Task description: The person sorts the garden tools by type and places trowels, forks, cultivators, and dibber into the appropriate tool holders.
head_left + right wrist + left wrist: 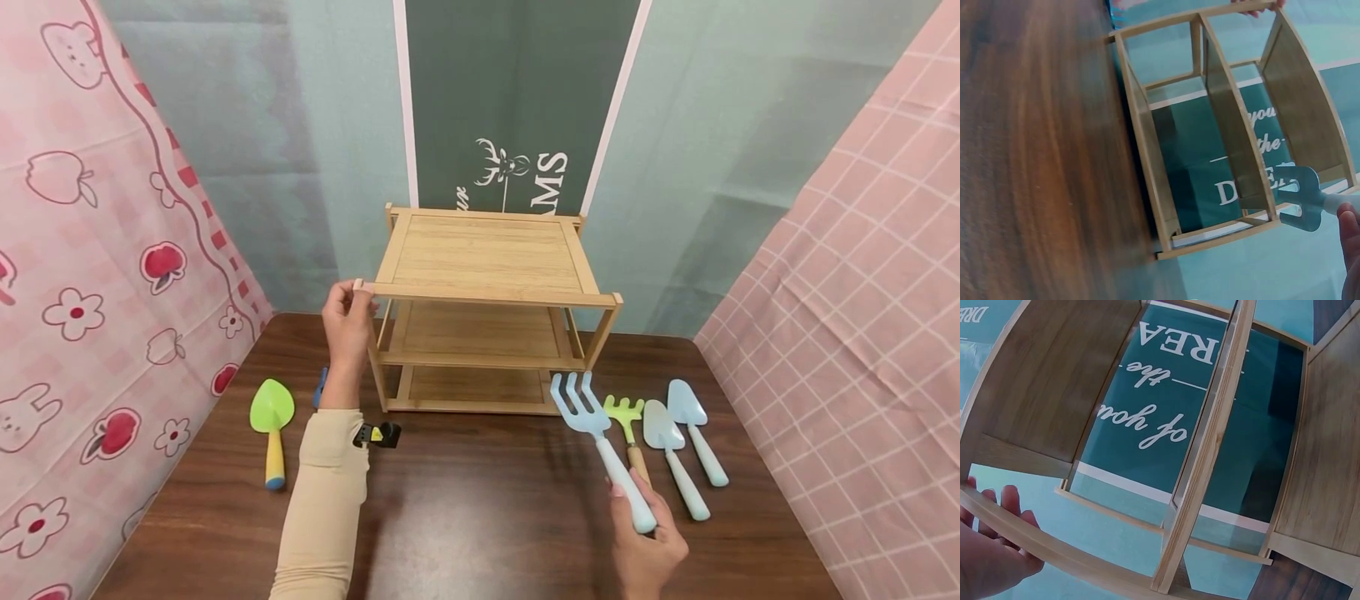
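Observation:
A three-tier wooden shelf (491, 257) stands at the back of the table. My left hand (349, 329) grips its upper left front corner; in the left wrist view, the fingers (1010, 500) curl around the wooden side rail (1079, 556). My right hand (647, 537) holds a light blue garden hand fork (626, 487) by the handle, tines pointing toward the shelf's lower right. In the right wrist view the fork head (1304, 199) appears in front of the shelf, and part of the hand is cut off.
Right of the fork lie a green hand rake (625, 414) with a wooden handle and two pale blue trowels (663, 429). A green trowel (272, 406) with a yellow handle lies at the left. Beside my left forearm a blue object (321, 387) is mostly hidden. Patterned cloths hang around the table.

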Demonstrator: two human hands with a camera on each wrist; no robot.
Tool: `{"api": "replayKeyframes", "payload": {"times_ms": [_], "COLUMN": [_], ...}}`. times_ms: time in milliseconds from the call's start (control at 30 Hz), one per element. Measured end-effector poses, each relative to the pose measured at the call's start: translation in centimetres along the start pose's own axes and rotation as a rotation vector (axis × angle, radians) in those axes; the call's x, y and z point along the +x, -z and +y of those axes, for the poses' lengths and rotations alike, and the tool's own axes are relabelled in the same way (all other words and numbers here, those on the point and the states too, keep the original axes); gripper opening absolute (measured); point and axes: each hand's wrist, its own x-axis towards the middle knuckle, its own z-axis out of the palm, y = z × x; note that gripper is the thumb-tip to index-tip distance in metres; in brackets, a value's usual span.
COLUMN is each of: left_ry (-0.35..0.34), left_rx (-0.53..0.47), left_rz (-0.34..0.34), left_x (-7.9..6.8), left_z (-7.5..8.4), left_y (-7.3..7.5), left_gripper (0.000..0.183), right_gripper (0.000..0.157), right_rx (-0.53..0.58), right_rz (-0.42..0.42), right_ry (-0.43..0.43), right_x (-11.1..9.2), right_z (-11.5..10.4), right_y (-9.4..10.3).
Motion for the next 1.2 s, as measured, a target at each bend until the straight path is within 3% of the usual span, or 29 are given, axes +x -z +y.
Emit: {"api": "replayKeyframes", "payload": {"times_ms": [133, 233, 567, 833, 1067, 1200], "left_ry": [0.003, 0.004, -0.024, -0.022, -0.011, 0.000], "left_rx": [-0.005, -0.022, -0.056, -0.077, -0.047, -0.036], "left_rz": [0.009, 0.015, 0.015, 0.017, 0.007, 0.003], "left_x": [0.2, 0.6, 1.1, 1.3, 0.9, 0.4], "left_z": [-0.4, -1.3, -3.0, -2.8, -1.2, -0.3], "left_y": [-0.1, 0.0, 0.0, 0.1, -0.2, -0.6], "left_gripper": [0.007, 0.006, 0.005, 0.009, 0.012, 0.011], "right_gripper": [0.032, 0.031, 0.028, 0.028, 0.025, 0.023], "right_rx": [-0.105, -0.112, 0.011, 0.182, 0.103, 0.043], "right_rz": [-0.029, -0.023, 0.023, 0.017, -0.002, 0.030], "right_ry": [0.105, 0.148, 0.215, 0.238, 0.316, 0.375], "right_x": [0.7, 1.4, 2.7, 3.5, 4.1, 4.7], "right_z": [-1.3, -3.5, -7.3, -9.0, -9.8, -10.0], "right_y": [-0.6, -1.9, -4.2, -5.7, -6.7, -7.2]}}
